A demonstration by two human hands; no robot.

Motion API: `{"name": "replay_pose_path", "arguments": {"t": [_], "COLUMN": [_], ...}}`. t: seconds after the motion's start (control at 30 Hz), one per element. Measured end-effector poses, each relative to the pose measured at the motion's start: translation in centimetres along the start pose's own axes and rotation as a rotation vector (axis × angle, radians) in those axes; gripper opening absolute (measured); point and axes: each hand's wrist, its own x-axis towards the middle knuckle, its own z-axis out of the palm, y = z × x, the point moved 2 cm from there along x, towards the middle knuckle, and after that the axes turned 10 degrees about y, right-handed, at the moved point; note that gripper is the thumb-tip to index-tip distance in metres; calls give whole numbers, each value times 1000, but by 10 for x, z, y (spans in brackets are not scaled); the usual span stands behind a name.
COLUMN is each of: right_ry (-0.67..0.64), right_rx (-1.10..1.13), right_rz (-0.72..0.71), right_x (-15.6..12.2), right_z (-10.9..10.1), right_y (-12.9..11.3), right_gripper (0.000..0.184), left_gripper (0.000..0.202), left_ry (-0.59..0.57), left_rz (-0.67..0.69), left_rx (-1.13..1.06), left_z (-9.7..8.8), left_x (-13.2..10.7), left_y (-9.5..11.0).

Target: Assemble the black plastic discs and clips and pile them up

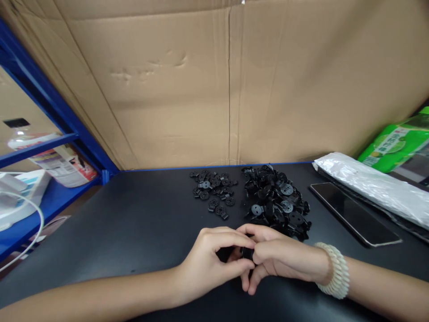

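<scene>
A wide sheet of brown cardboard (pixel 167 80) is standing along the far side like a wall, and the black tabletop (pixel 140 232) is stretching out in front of it. On the left a blue metal shelf (pixel 63 107) is rising beside the tabletop, carrying a clear bottle (pixel 63 161) that is leaning over and a white device (pixel 23 197), with a white cable (pixel 42 219) looping down near it. Over on the far right a silvery white packet (pixel 372 185) is lying on the tabletop, and a green-labelled container (pixel 385 145) is tilting just behind it. A dark-screened phone (pixel 355 212) is lying flat on the near side of the packet.

Right of the middle, a heap of glossy black parts (pixel 278 201) is piling up, partly hiding behind the person's right hand. To its left a smaller, looser group of black discs (pixel 216 190) is spreading out in a thin scatter.

At the near side the hands are working close together, fingers touching. The left hand (pixel 214 259) is pinching a black piece (pixel 247 253) between thumb and fingertips, while the right hand (pixel 275 257) is gripping it from the other side, its thumb pressing in. A pale coiled band (pixel 333 270) is circling the right wrist. The little piece is sitting just above the tabletop, mostly disappearing behind the fingers, so I am not making out its shape.
</scene>
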Motion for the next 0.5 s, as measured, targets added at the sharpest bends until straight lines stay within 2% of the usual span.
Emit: {"name": "replay_pose_path", "arguments": {"t": [0.27, 0.5], "right_ry": [57, 107], "right_rx": [-111, -101], "right_rz": [-7, -13], "right_x": [2, 2], "right_z": [5, 10], "right_y": [6, 11], "right_gripper": [32, 38], "left_gripper": [21, 27], "left_ry": [-6, 64], "left_rz": [-118, -78], "left_rx": [-84, -34], "left_z": [7, 10], "left_x": [-1, -2], "left_y": [5, 2]}}
